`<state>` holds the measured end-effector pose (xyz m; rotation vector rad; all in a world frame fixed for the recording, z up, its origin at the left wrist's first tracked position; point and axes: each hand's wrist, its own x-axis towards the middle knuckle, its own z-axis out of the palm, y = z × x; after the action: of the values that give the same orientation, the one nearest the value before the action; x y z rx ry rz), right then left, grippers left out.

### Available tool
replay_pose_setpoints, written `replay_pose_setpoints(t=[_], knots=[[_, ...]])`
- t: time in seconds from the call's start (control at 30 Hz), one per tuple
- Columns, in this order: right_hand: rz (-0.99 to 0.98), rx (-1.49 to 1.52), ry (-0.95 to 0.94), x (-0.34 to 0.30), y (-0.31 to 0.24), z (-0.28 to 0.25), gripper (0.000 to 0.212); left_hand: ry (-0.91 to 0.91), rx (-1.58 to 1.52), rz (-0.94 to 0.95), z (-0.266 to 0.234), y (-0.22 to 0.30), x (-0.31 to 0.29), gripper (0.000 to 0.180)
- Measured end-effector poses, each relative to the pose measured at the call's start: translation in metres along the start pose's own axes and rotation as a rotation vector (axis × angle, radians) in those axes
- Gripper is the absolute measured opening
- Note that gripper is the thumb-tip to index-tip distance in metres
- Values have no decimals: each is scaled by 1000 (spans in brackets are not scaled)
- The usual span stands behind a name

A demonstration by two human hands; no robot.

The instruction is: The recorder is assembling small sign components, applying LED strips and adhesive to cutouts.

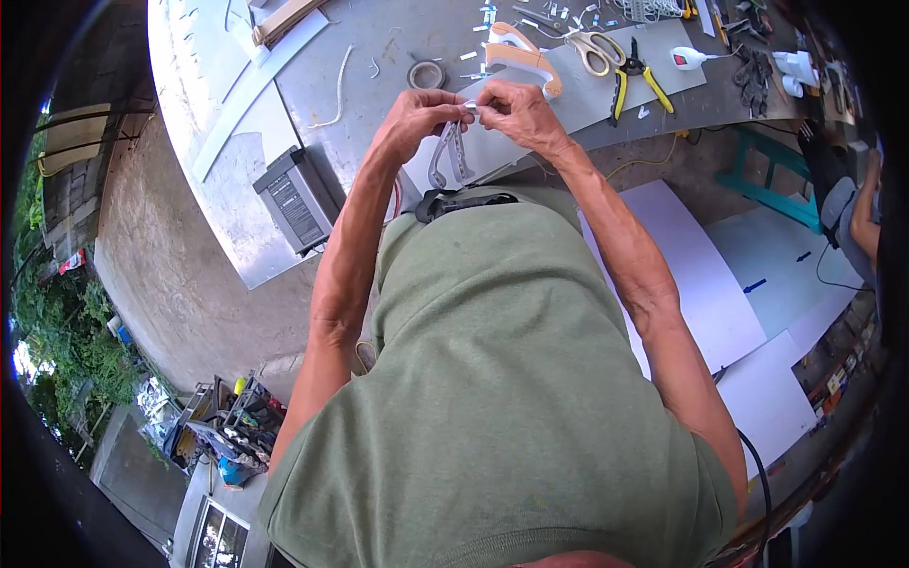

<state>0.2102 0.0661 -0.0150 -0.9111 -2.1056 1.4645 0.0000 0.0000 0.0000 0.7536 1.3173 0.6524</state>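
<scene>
Outdoor desk [379, 47], white scraps strewn | my left hand [417, 118] and right hand [516, 112] pinching one small white piece [471, 110] together | scissors [595, 49], pliers [632, 78] lie idle; looks mid-job.

Left hand [417, 118] and right hand [516, 112] together, fingertips pinched, forearms raised

- We note a dull grey metal tool [451, 156] hanging from the left hand [417, 118], at 12 o'clock.
- At 1 o'clock, the pliers [636, 78] carry glossy yellow plastic grips.
- The worktable [379, 47] shows matt grey sheet, scuffed.
- The shirt [502, 398] is matt green cloth.
- The tape roll [426, 74] looks papery.
</scene>
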Motion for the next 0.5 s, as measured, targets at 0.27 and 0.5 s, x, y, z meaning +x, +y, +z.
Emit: replay_pose_setpoints(t=[0.27, 0.5], knots=[[111, 239, -20, 11, -18, -20, 5, -106, -310, 85, -8, 7, 5, 26], [38, 126, -48, 12, -23, -18, 6, -120, -326, 23, -8, 8, 0, 23]])
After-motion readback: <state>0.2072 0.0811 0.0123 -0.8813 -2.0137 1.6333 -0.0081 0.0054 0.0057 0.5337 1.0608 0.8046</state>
